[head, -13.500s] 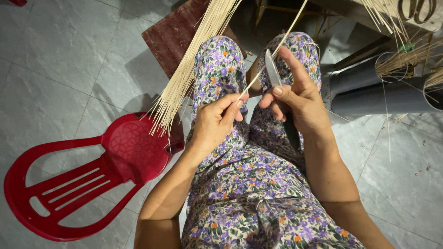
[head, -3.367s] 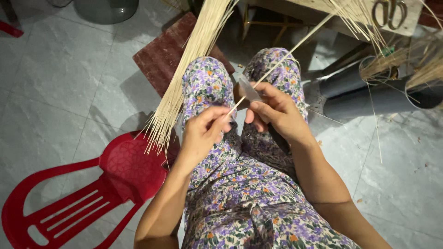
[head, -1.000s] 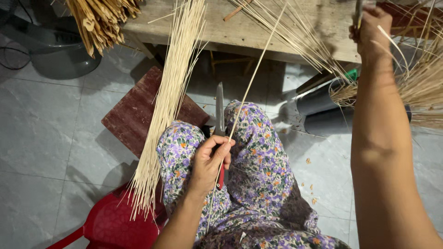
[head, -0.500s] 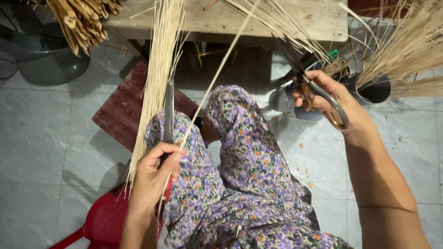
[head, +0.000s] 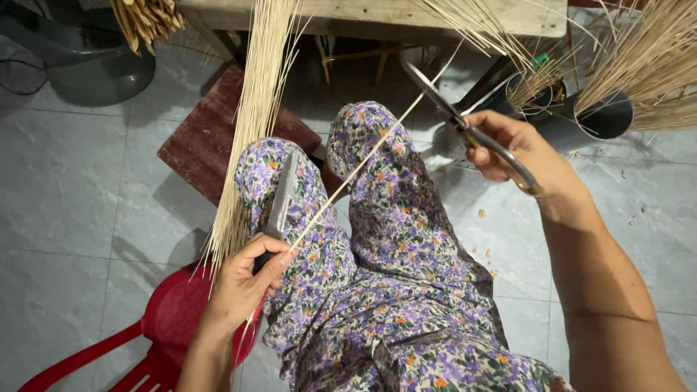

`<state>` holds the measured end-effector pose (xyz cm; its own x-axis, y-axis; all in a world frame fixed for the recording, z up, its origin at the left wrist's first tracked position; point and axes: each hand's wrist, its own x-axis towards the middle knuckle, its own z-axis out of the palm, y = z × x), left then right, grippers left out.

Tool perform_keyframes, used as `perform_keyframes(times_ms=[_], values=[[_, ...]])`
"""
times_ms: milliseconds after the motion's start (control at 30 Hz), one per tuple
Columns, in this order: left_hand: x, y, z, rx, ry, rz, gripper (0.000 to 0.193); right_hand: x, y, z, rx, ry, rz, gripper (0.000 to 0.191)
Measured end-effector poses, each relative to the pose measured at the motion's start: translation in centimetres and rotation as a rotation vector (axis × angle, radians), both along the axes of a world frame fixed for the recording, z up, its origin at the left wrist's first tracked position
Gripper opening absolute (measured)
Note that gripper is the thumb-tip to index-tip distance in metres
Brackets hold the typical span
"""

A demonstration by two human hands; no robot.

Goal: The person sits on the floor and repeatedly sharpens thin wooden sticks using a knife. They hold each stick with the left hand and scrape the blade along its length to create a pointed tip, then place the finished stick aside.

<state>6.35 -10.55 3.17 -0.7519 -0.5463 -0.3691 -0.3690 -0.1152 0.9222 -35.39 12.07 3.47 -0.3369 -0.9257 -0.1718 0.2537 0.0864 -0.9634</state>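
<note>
My left hand (head: 245, 284) grips a knife (head: 282, 196) with its blade pointing up, and pinches one thin pale bamboo strip (head: 363, 161) that runs up and to the right. My right hand (head: 519, 151) holds metal scissors (head: 456, 120); their blades sit around the strip's upper part. Both hands hover over my lap in flowered trousers (head: 377, 290).
A bundle of long pale strips (head: 254, 116) leans from a wooden table (head: 377, 14) down to a red plastic chair (head: 167, 327). A dark red stool (head: 210, 138) stands behind. Grey tubes (head: 602, 116) with strip bundles lie at the right. A grey bowl (head: 87, 69) sits top left.
My right hand came down from the table with the scissors and brought them to the strip. My left hand took over the knife and strip, lowering toward the left knee.
</note>
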Motion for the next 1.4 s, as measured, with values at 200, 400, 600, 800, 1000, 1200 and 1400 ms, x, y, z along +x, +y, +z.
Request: perform_keyframes(times_ms=[200, 400, 600, 800, 1000, 1200, 1400], values=[[-0.2, -0.4, -0.1, 0.023, -0.065, 0.043, 0.01, 0.7, 0.5, -0.5, 0.095, -0.001, 0.0, 0.044], [-3.0, -1.5, 0.4, 0.095, 0.019, 0.092, 0.015, -3.2, -2.4, -2.2, 0.117, -0.062, -0.237, 0.034], [-8.6, -3.1, -0.5, 0.214, 0.271, 0.126, 0.015, -14.1, -8.5, -4.9, 0.191, 0.31, -0.471, 0.027], [-11.8, -3.9, -2.2, 0.39, 0.503, 0.127, 0.014, -21.7, -14.8, -6.7, 0.465, 0.995, -0.606, 0.044], [-12.8, -4.7, -2.4, 0.334, 0.459, 0.099, 0.015, -23.8, -15.5, -7.4, 0.396, 1.409, -0.698, 0.029], [-13.4, -4.5, -2.4, 0.277, 0.423, 0.117, 0.014, -24.2, -14.7, -8.6, 0.339, 1.63, -0.649, 0.038], [-13.6, -4.1, -2.4, 0.229, 0.385, 0.148, 0.014, -25.2, -14.4, -9.9, 0.423, 1.601, -0.618, 0.027]])
